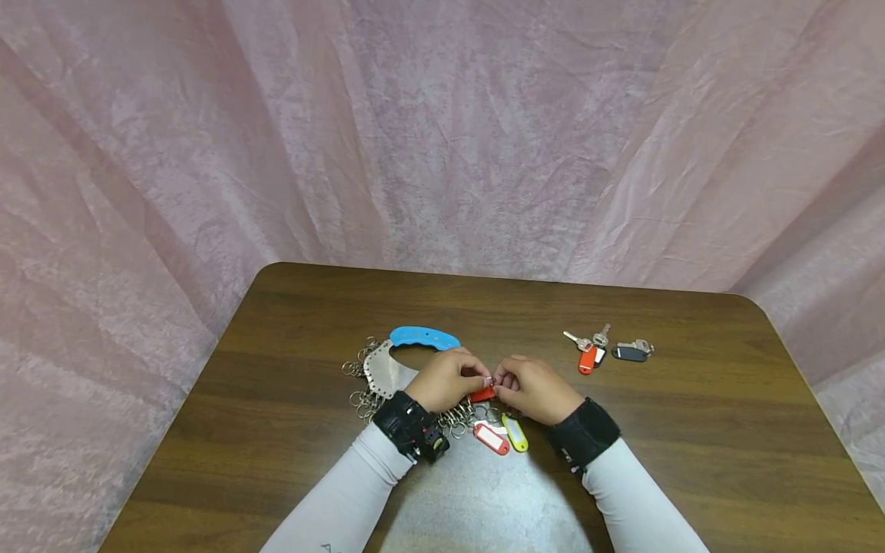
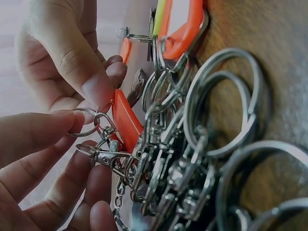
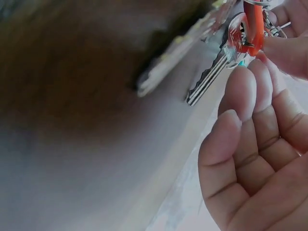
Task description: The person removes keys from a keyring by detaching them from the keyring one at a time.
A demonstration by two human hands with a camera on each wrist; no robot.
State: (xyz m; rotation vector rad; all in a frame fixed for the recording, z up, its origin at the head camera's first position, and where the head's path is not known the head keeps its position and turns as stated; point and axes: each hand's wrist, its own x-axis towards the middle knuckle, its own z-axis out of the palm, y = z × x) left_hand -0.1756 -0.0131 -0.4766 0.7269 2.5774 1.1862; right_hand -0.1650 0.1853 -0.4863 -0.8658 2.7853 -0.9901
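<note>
A pink velvety curtain (image 1: 484,115) hangs behind the dark wood counter (image 1: 242,422). Leftmost lies the metal plate (image 1: 387,374) of a key holder, its blue handle (image 1: 423,336) on the far side, with clasps and rings along its curved edge. My left hand (image 1: 440,380) covers the plate's right part, thumb and a finger pinching a small split ring (image 2: 83,135). Just right of that pinch, in the narrow space between both hands, sits a red key tag (image 1: 482,395), its long axis roughly sideways, a key (image 3: 211,82) close beside it. Nearer me lie a red-rimmed tag (image 1: 491,438) and a yellow tag (image 1: 515,434). My right hand (image 1: 535,390) has thumb and forefinger clamped on the red key tag's end, so it is the nearer hand. Well apart, farther right, are an orange-red tag (image 1: 586,360) and a black tag (image 1: 629,353) with keys.
</note>
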